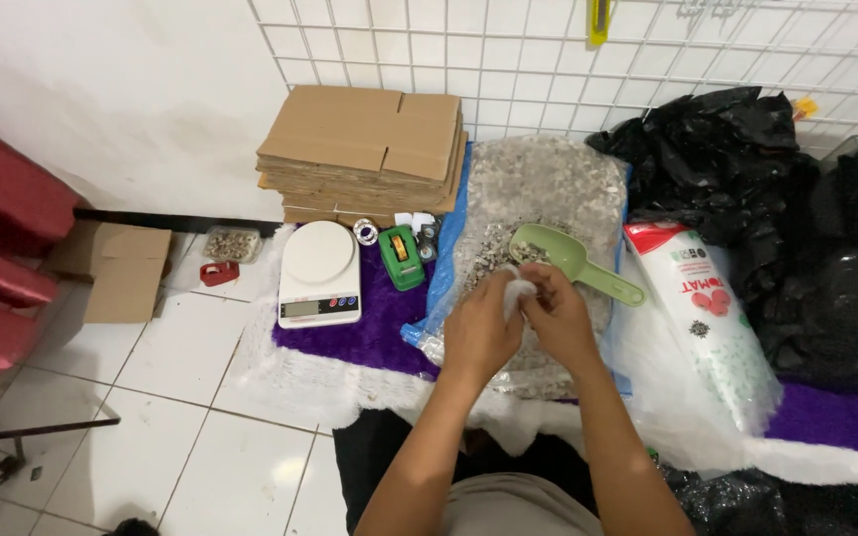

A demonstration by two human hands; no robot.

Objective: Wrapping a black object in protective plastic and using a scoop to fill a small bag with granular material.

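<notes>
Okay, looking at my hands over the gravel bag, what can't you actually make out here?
Head view only:
- Small white item between left hand and right hand: mostly covered by fingers, kind unclear.
- Scale display: too small.
- Black bags: contents hidden.
- Yellow tool: cut off by top edge.

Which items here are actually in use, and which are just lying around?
In use:
left hand and right hand, both on a small clear bag
green scoop
big bag of gravel-like bits

Lying about:
white scale
tape dispenser
flat cardboard stack
printed white sack
black bags
</notes>
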